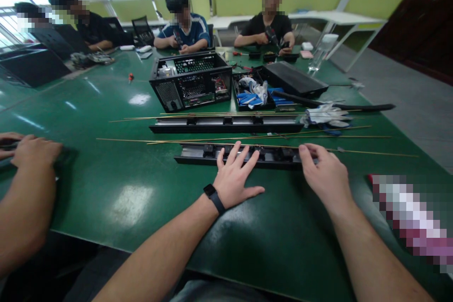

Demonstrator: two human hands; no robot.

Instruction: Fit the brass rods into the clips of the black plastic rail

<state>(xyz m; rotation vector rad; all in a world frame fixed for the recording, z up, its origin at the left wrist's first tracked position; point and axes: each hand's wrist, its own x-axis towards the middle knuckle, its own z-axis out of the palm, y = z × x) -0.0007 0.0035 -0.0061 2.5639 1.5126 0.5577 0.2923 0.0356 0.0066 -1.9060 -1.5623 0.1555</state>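
Observation:
My left hand (234,177), with a black band on its wrist, lies flat with fingers spread, the fingertips resting on a long black rail with clips (198,153) on the green table (116,184). At the rail's right end sits my right hand (323,174), fingers curled down over the end; what the fingertips pinch is hidden. A second black rail (226,126) lies parallel just behind. Several thin brass rods (219,139) stretch across the table between and beside the rails.
An open black computer case (191,80) stands behind the rails, with a black tray of blue and white parts (253,93) and a flat black panel (295,80) to its right. White gloves (327,115) lie at right. Another person's arm (24,188) rests at left. Several people sit across the table.

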